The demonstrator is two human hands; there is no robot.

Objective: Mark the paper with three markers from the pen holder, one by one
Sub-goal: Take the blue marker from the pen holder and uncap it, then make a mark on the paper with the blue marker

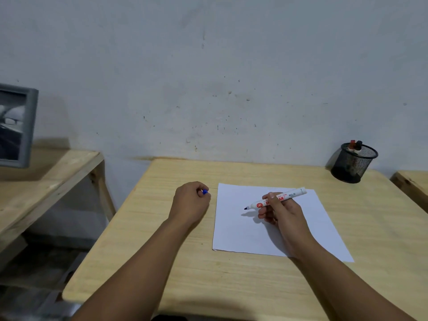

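A white sheet of paper (234, 230) lies on the wooden table (162, 262), and I see no marks on it. My right hand (281, 210) holds a white marker (291, 195) with red lettering over the paper. The marker is uncapped and its dark blue tip points left, just above the sheet. My left hand (191, 201) rests on the table left of the paper, closed around the blue cap (205, 192). A black mesh pen holder (353, 163) stands at the table's far right corner with two markers in it, one red-capped and one black-capped.
A grey wall runs right behind the table. A lower wooden bench (46, 181) on the left carries a grey framed picture (16, 128). The corner of another wooden surface (414, 181) shows at the right edge.
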